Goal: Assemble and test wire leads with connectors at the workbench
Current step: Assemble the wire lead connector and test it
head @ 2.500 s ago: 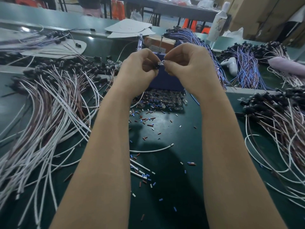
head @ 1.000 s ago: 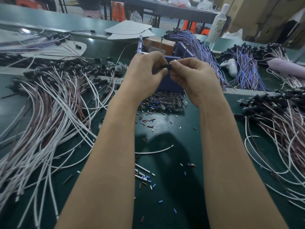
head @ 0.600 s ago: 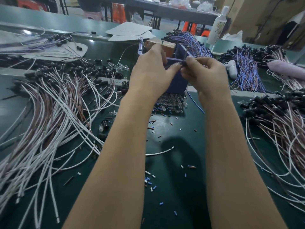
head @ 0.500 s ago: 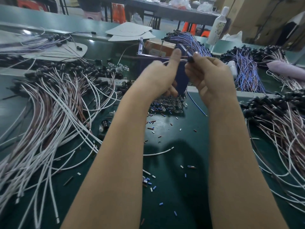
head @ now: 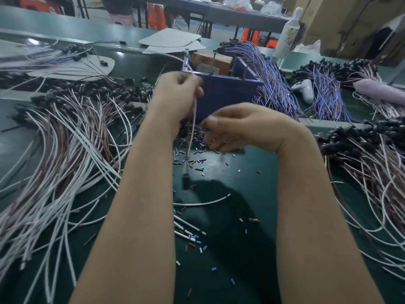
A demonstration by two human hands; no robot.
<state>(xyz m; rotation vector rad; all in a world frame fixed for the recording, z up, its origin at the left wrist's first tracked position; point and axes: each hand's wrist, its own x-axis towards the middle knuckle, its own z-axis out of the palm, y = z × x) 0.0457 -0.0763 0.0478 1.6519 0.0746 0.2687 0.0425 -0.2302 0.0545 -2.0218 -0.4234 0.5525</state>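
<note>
My left hand [head: 178,93] is closed around a thin pinkish wire lead [head: 192,130] that hangs straight down, with a black connector [head: 186,182] at its lower end just above the green bench. My right hand [head: 236,128] is lower and to the right, blurred, fingers curled downward over a pile of small parts [head: 198,137] in front of the blue bin [head: 221,93]. Whether it holds anything is not visible.
A big fan of white and brown leads [head: 65,154] covers the left; similar leads with black connectors [head: 372,154] lie right. Blue-purple lead bundles [head: 274,84] sit behind the bin. Cut sleeve bits [head: 192,240] litter the green mat. A white bottle [head: 287,38] stands at the back.
The hands have parted: the left now holds the lead alone, letting it dangle, while the right has dropped down toward the parts pile before the bin.
</note>
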